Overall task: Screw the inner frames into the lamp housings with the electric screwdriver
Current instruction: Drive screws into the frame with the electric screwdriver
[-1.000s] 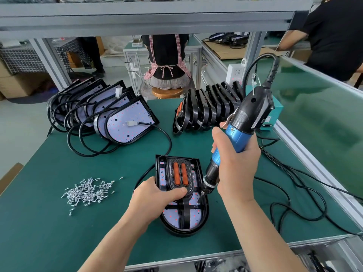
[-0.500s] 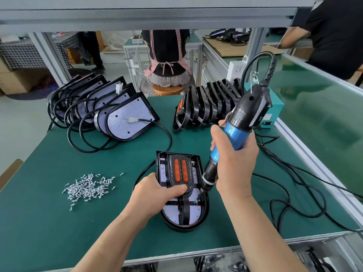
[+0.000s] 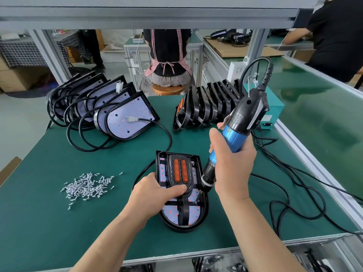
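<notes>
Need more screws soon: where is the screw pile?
In the head view, the screw pile lies on the green mat, left of the left hand and lamp housing.

We record both forearms reaching forward. Left hand [image 3: 155,195] grips the lamp housing [image 3: 184,227], thumb laid across it; right hand [image 3: 232,165], raised higher, wraps the electric screwdriver [image 3: 242,120].

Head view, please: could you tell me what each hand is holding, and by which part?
The right hand grips the electric screwdriver by its blue barrel; the left hand holds the lamp housing at its left edge.
</notes>
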A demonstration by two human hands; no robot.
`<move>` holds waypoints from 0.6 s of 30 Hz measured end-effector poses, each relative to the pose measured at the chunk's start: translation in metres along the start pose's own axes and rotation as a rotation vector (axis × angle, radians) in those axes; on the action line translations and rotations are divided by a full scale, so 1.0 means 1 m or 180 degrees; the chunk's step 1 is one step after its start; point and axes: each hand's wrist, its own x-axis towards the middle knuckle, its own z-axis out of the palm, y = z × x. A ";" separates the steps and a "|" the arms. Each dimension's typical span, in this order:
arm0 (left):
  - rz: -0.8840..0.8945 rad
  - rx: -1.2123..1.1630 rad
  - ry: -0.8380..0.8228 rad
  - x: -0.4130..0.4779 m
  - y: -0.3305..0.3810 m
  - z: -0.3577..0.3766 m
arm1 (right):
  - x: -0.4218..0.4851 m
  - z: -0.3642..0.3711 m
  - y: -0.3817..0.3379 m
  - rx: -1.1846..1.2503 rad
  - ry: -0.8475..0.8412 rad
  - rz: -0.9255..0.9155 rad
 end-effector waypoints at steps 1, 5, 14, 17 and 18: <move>0.0001 0.0003 0.0014 0.000 0.000 0.000 | 0.000 0.001 0.000 -0.0006 0.0013 0.0004; -0.0021 -0.0024 0.0056 -0.001 0.001 0.000 | -0.001 0.002 0.001 -0.0071 -0.0056 -0.0042; -0.0031 -0.0106 0.0103 -0.003 0.000 0.002 | -0.005 0.004 0.005 -0.0077 -0.0391 -0.0093; -0.0036 -0.0092 0.0106 -0.004 0.001 0.002 | 0.000 -0.001 0.005 0.0037 -0.0707 -0.0050; -0.0031 -0.0084 0.0102 -0.005 0.002 0.002 | 0.001 -0.004 0.005 0.0073 -0.0867 -0.0029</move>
